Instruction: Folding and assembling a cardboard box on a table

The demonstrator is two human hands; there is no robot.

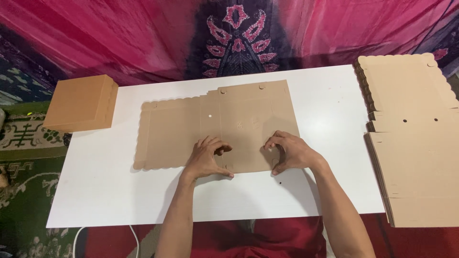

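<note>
Soft, even light falls from above, leaving the white table [330,119] bright but not blown out, with no hard glare. Shadows are faint: a thin dark edge under the left hand [206,160] and right hand [291,153], and a soft one beside the folded cardboard box [81,102]. Focus is fairly sharp throughout, slightly softer toward the dimmer corners, with mild wide-angle bending at the edges.

My left hand [206,160] and right hand [290,153] press on the near edge of a flat die-cut cardboard box blank [215,122] spread on the white desk [330,119], my fingers [221,149] curled over small tabs there. A folded cardboard box [81,102] sits at the desk's far left corner. A stack of flat blanks [413,138] lies at my right.
</note>
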